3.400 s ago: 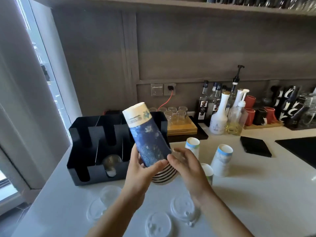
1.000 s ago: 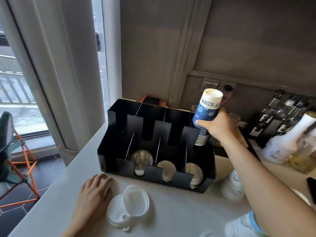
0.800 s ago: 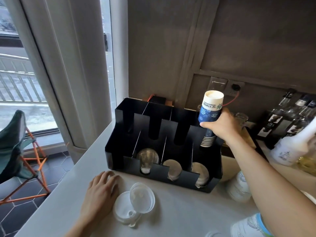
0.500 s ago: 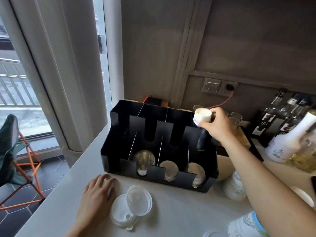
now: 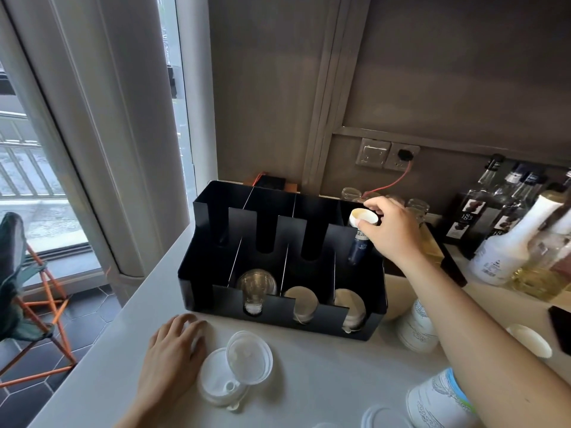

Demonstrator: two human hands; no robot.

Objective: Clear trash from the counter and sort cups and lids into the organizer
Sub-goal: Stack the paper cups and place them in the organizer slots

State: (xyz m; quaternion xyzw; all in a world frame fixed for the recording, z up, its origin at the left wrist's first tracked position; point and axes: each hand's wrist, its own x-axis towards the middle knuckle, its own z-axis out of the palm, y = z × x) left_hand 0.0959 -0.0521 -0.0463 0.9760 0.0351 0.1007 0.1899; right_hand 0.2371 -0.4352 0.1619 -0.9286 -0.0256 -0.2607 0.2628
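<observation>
- Right hand (image 5: 392,233): thumb and fingertips (image 5: 361,224) curled onto the pale top end of the paper cup stack (image 5: 359,247), pinching it from the right.
- Paper cup stack: blue-printed, roughly upright. It hangs directly below the right fingers inside the rear right compartment of the black organizer (image 5: 200,273). Its lower end is hidden behind a partition.
- Left hand (image 5: 173,353): palm down on the counter (image 5: 324,366), fingers straight and close together, gripping nothing. Its fingertips lie just short of the organizer's front wall; whether they cover anything cannot be told.
- Clear lid (image 5: 249,356): overlaps a white lid (image 5: 216,381), both flat on the counter just right of the left fingers, apart from them.
- Stored lids: clear ones (image 5: 256,285) and white ones (image 5: 301,304) stand on edge in the front slots, well below the right fingers.
- Loose cup (image 5: 415,325): on the counter beside the organizer's right end, under the right forearm.
</observation>
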